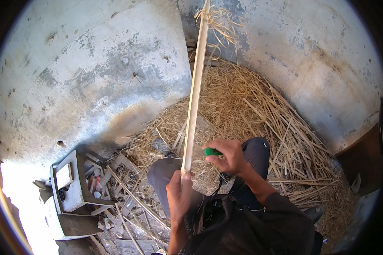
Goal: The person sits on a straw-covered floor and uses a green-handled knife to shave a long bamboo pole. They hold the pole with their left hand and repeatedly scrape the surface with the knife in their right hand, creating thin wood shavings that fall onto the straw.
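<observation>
One long pale cane strip [194, 97] stands upright, its lower end clamped in the left hand [179, 192], while the right hand [226, 154] beside it grips one green-handled tool [211, 151] above the straw heap [259, 114].

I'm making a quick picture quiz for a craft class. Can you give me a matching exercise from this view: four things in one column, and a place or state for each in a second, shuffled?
Things:
1. Long pale cane strip
2. Green-handled tool
3. Heap of straw-like shavings
4. Grey wooden stool

Places or states:
A. Piled on the floor against the wall corner
B. Held near its lower end in the left hand, rising upward
C. Standing at the person's left, among scraps
D. Gripped in the right hand

Pairs: 1-B, 2-D, 3-A, 4-C
</observation>
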Demonstrator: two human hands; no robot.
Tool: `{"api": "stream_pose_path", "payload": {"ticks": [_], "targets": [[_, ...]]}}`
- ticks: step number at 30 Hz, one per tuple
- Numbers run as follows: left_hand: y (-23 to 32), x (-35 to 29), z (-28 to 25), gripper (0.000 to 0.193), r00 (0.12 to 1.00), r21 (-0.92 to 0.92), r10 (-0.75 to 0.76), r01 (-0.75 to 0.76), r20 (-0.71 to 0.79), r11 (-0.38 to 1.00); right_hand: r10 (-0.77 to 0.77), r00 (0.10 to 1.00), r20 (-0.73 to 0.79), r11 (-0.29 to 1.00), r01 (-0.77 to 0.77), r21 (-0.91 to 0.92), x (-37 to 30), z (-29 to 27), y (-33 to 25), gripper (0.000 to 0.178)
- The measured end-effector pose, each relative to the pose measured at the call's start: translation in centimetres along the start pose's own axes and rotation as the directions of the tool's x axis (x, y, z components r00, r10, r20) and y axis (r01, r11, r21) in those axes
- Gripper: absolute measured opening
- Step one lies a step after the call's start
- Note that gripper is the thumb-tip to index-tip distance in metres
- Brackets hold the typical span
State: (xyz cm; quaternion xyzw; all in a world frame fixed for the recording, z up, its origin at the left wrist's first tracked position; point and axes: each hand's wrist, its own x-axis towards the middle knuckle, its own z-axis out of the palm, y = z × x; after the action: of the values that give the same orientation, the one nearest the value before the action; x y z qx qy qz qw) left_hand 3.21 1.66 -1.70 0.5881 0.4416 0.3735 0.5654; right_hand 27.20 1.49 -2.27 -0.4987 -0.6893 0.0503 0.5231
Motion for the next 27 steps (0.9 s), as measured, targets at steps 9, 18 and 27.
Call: {"api": "stream_pose_path", "payload": {"ticks": [9,18,27], "targets": [[1.1,0.1,1.6,0.031,0.997,0.053,0.078,-0.079,0.016,0.995,-0.153,0.988,0.022,0.977,0.154,-0.149,0.1,0.3,-0.7,0.032],[0.4,0.2,2.0,0.034,0.998,-0.031,0.058,-0.058,0.006,0.998,-0.161,0.985,0.054,0.972,0.168,-0.163,0.6,-0.1,-1.5,0.032],[0.9,-0.3,2.3,0.034,1.0,-0.092,-0.019,0.021,0.022,0.996,-0.136,0.99,0.041,0.97,0.141,-0.198,1.2,-1.1,-1.9,0.035]]}}
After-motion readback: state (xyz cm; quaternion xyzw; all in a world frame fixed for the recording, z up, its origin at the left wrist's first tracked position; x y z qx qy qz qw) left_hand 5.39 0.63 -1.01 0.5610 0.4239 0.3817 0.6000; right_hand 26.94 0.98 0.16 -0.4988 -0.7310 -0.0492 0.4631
